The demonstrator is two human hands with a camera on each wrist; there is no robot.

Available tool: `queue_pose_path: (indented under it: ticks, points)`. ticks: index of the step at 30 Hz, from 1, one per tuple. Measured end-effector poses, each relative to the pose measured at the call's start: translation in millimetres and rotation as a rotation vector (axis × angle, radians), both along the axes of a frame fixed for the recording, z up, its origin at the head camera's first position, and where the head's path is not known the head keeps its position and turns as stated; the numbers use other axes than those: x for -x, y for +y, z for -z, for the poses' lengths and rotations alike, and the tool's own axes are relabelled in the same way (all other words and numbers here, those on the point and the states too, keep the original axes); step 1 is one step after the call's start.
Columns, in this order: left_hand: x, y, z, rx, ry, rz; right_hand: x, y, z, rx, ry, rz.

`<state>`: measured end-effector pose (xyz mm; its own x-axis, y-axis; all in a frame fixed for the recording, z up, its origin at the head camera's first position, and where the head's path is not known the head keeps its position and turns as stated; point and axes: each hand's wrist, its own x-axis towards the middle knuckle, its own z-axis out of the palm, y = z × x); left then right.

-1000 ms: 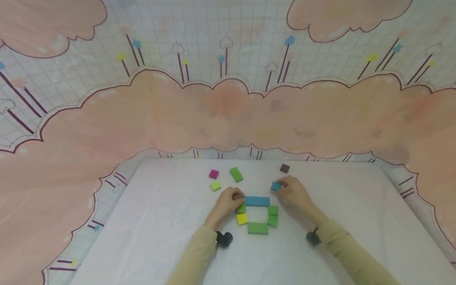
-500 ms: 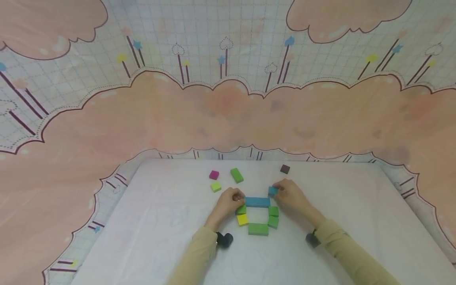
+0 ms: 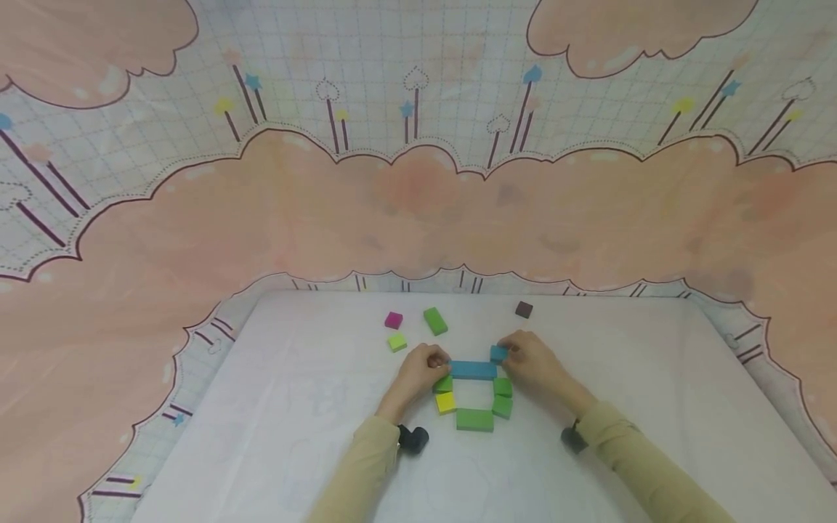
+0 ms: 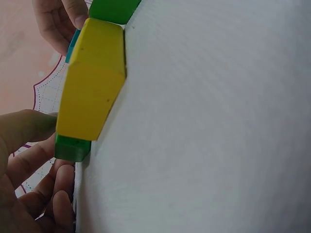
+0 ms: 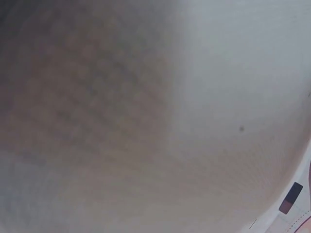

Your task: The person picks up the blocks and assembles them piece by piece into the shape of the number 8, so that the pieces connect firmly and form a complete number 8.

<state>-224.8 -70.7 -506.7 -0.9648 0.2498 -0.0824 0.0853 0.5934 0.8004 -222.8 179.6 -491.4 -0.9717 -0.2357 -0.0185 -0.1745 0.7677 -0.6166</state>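
Observation:
Just behind the right end of the long blue block (image 3: 474,370), my right hand (image 3: 536,362) pinches a small blue block (image 3: 498,354). Curled at the other end, my left hand (image 3: 418,370) has thumb and forefinger about a small green block (image 3: 443,384). The left wrist view shows them at that green block (image 4: 73,147), beyond a yellow block (image 4: 92,80); their tips are partly hidden. Yellow and green blocks, among them a front green block (image 3: 474,420), form a ring with the long blue one. A blurred shape covers much of the right wrist view.
Loose on the white table (image 3: 294,407), beyond the hands, lie a magenta block (image 3: 394,320), a lime block (image 3: 397,342), a longer green block (image 3: 434,320) and a dark brown block (image 3: 524,309). A patterned cloth (image 3: 418,211) hangs behind.
My right hand has moved a little left and towards me, bringing the small blue block to the long blue block's right end. The left hand stays where it was.

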Motion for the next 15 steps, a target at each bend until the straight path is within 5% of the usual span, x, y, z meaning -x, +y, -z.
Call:
queue_pose_path:
  ticks: [15]
  points:
    - [-1.0,0.1,0.0,-0.004,0.016,0.002,3.1,-1.3,2.0,-0.057,0.031,-0.051]
